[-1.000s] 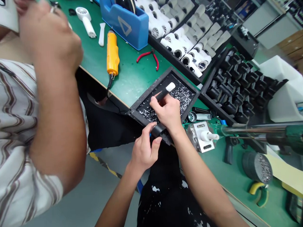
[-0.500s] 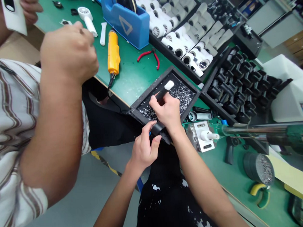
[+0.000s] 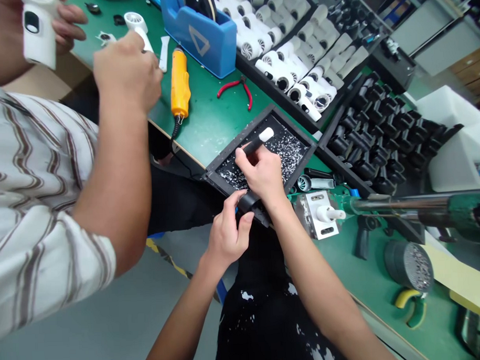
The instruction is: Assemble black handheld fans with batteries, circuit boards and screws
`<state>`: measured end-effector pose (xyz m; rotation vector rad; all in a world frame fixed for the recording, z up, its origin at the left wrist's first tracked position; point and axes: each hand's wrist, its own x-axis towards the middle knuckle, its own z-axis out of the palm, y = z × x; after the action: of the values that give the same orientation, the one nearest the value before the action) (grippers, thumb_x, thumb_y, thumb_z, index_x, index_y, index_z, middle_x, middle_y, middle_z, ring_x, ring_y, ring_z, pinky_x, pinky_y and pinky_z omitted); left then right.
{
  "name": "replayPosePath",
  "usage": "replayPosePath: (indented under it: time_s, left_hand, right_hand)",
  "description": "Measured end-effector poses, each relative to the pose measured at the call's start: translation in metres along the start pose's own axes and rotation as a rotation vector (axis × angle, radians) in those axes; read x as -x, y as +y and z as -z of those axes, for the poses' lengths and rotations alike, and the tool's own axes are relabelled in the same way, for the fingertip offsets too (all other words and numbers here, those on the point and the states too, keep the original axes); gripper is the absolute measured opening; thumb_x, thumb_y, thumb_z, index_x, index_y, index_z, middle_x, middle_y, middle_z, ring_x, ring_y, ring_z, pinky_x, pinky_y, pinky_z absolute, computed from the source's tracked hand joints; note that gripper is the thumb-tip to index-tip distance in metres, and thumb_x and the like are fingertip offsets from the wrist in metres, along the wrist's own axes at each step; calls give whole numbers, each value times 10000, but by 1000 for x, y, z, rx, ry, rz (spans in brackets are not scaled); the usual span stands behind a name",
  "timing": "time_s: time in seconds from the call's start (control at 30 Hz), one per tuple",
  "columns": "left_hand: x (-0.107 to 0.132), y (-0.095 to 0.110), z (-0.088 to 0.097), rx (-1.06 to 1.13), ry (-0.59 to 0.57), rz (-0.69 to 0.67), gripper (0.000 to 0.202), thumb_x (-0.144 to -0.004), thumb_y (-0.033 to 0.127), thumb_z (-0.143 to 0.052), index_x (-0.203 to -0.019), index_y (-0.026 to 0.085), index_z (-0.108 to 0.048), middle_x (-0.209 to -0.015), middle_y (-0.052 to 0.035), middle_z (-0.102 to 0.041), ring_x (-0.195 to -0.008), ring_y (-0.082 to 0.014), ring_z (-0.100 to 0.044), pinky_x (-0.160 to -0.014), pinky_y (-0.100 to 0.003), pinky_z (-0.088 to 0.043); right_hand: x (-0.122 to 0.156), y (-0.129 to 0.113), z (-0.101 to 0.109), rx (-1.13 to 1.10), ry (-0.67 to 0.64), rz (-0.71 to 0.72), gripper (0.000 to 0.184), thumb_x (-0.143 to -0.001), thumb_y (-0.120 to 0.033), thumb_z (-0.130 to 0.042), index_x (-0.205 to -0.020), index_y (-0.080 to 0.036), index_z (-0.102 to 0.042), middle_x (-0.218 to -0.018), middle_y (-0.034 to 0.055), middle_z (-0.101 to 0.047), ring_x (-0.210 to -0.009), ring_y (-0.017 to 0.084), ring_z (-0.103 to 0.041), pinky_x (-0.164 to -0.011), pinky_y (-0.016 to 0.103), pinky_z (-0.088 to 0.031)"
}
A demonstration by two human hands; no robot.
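My right hand [image 3: 263,171] is closed around a black stick with a rounded white tip [image 3: 267,134], held over a shallow black tray [image 3: 257,120] with small white and silvery bits scattered in it. At the tray's near edge, a dark cylindrical part [image 3: 247,202] sits between the thumb and fingers of my left hand [image 3: 229,230]. My right hand hides part of it, so I cannot tell whether the stick touches it.
At left a co-worker's hand holds a white fan part [image 3: 38,37]. On the green table lie an orange electric screwdriver [image 3: 179,85], red-handled pliers [image 3: 239,91] and a blue tape dispenser [image 3: 203,42]. Trays of white [image 3: 295,68] and black housings [image 3: 374,130] stand beyond; a press [image 3: 406,208] is right.
My hands stay almost in place, with the stick and dark part still held. The co-worker's arm and white part have moved to the right.
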<state>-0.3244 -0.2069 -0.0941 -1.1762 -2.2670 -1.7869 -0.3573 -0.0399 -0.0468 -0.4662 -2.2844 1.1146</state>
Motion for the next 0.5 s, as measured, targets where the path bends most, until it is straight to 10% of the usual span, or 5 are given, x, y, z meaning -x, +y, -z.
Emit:
replayPosePath:
  time_s: [0.27, 0.37, 0.5]
  left_hand:
    - [3, 2, 0, 31, -18, 133, 458, -1105, 415, -488, -1487, 163, -506, -1196, -142, -744, -1037, -239, -757, -918, -360, -622]
    - [-1, 11, -1, 216, 4, 295, 445, -1110, 457, -491, -1461, 184, -512, -906, -46, -701, -739, -161, -670, -670, -267, -576]
    - [-12, 41, 0, 670, 107, 534, 361, -1109, 536, -470, -1263, 216, -538, -982, -31, -671, -601, -95, -538, -441, -191, -416]
  right_hand:
    - [0, 0, 3, -51, 78, -54, 312, -972, -498, -652, -869, -207, -695, -699, -9, -674, -627, 148, -594, -664, 295, -439]
    - [-2, -3, 9, -333, 166, -203, 339, -935, -531, -676, -910, -193, -688, -688, -15, -659, -612, 136, -596, -631, 272, -463]
    - [5, -19, 18, -818, 167, -403, 361, -899, -561, -682, -918, -202, -640, -670, -16, -621, -553, 129, -577, -509, 248, -449]
